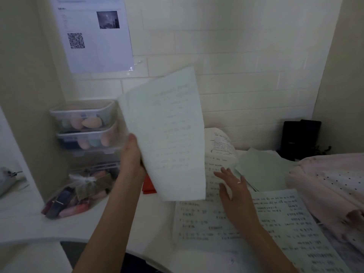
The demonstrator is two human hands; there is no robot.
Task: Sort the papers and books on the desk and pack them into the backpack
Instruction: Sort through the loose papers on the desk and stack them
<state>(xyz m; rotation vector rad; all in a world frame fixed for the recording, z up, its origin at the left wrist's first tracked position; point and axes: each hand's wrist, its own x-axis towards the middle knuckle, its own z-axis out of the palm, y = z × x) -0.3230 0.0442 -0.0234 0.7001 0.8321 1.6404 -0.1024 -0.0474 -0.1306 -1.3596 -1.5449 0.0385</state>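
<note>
So the left hand point(131, 154) is pinching a sheet of paper point(165, 134) by its left edge, holding it up off the worktop point(29, 213) with the long side running roughly up and down, tilted a bit.

The right hand point(234, 192) holds nothing, fingers spread wide, palm down over the loose printed pages point(246, 223) lying flat just in front of and under it. That hand's clearly the closer one to the pile, so I'd guess it grabs next.

The pink backpack point(332, 186) sits off to the right, just beside the pages.
</note>
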